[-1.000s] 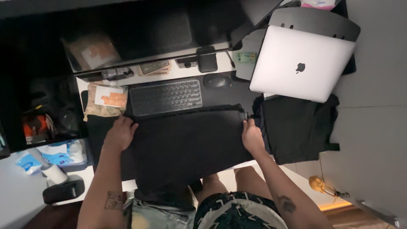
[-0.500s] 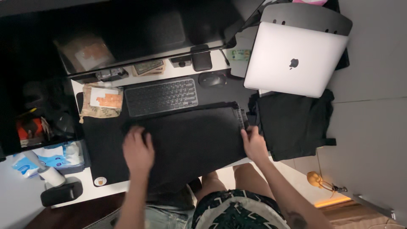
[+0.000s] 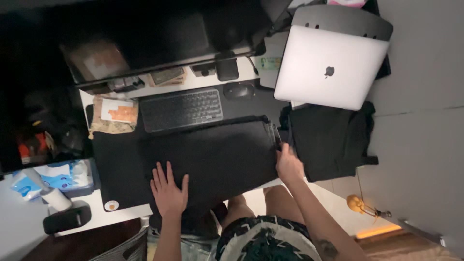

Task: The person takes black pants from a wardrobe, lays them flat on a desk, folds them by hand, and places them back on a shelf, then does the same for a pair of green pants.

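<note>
A black garment (image 3: 217, 157) lies spread flat on the desk in front of a dark keyboard (image 3: 181, 110). My left hand (image 3: 168, 188) rests flat on the garment's near left part, fingers apart. My right hand (image 3: 288, 164) pinches the garment's right edge, near its far corner. A second pile of black cloth (image 3: 331, 140) lies to the right, just past my right hand. The garment's near edge hangs over the desk toward my lap.
A closed silver laptop (image 3: 331, 67) sits on a stand at the back right. A mouse (image 3: 239, 90) lies beyond the garment. A monitor (image 3: 159, 38) stands behind the keyboard. A paper packet (image 3: 116, 113) is left of the keyboard, with tissues (image 3: 65, 176) and a black device (image 3: 65, 220) further left.
My left hand has slid from the garment's far left corner toward me and to the right, now lying flat. My right hand stays on the right edge.
</note>
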